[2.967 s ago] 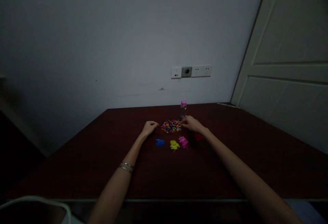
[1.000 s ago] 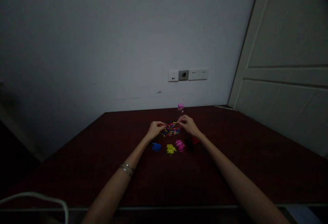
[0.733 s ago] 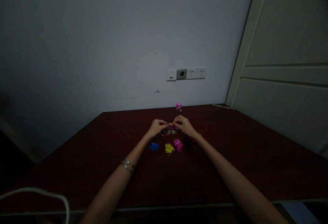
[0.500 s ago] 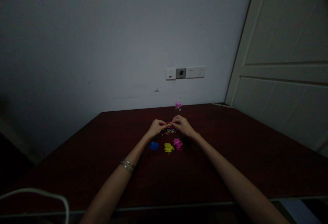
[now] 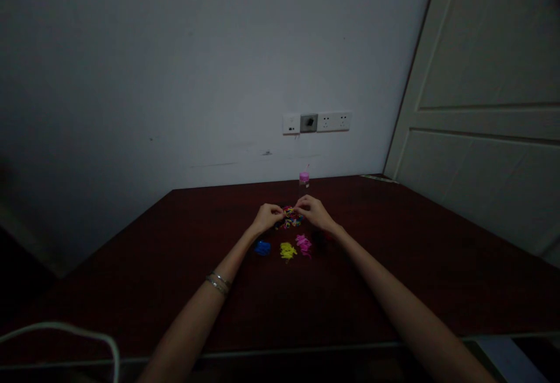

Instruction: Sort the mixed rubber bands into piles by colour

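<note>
A mixed pile of small colourful loops (image 5: 289, 221), which look like rubber bands, lies on the dark red table. My left hand (image 5: 266, 218) reaches to the pile's left side, thumb and fingers pinched together at its edge. From the right, my right hand (image 5: 314, 212) bends over the pile with its fingertips also in a pinch. What sits between the fingertips is too small and dim to make out. Closer to me are sorted heaps: blue bands (image 5: 262, 248), yellow bands (image 5: 287, 251) and pink bands (image 5: 303, 244).
Behind the pile stands a clear bottle with a pink lid (image 5: 304, 177). Something reddish lies in shadow under my right wrist. Sockets (image 5: 333, 121) are on the wall behind the table (image 5: 175, 237). A white cable (image 5: 65, 327) curves at the near left corner.
My hands have moved slightly apart over the mixed pile, their fingertips still pinched. The sorted heaps look the same.
</note>
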`<state>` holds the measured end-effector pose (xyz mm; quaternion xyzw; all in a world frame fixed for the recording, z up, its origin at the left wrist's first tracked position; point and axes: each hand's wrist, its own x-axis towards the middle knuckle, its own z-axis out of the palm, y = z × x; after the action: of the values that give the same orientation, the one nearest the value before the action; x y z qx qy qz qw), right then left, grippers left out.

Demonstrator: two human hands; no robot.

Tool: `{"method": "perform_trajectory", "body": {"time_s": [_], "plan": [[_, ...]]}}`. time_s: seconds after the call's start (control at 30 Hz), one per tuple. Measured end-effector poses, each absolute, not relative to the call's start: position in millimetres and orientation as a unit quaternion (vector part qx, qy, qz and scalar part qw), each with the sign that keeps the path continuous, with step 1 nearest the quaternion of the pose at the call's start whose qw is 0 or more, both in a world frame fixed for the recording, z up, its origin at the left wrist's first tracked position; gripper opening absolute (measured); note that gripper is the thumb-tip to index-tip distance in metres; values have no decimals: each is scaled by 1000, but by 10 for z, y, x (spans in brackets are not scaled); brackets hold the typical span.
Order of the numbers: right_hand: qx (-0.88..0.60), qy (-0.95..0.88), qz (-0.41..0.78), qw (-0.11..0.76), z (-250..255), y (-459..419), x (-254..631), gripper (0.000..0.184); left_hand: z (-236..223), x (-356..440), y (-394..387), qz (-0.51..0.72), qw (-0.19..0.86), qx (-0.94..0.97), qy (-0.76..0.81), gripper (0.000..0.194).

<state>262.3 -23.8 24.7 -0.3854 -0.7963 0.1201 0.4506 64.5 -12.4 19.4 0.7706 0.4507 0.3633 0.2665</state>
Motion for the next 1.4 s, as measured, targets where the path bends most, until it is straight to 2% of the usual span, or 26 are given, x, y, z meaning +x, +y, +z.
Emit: {"method": "perform_trajectory", "body": {"time_s": [0.2, 0.5, 0.63, 0.93, 1.3, 1.4], "plan": [[-396, -793, 137, 443, 310, -263, 2718, 15, 113, 561, -62, 360, 268, 757, 475, 23], [-328, -874, 249, 257, 428, -500, 2673, 17, 162, 423, -72, 383, 295, 721, 496, 23], [-286, -896, 268, 210, 451, -590, 2578, 19, 177, 337, -51, 402, 275, 711, 507, 24], [-277, -902, 282, 175, 419, -649, 2482, 17, 115, 290, 4, 408, 270, 708, 510, 23], [-286, -898, 285, 176, 400, -653, 2469, 18, 82, 305, 11, 407, 283, 706, 505, 24], [-292, -892, 283, 199, 423, -622, 2521, 20, 83, 312, 13, 402, 283, 709, 506, 26]]}}
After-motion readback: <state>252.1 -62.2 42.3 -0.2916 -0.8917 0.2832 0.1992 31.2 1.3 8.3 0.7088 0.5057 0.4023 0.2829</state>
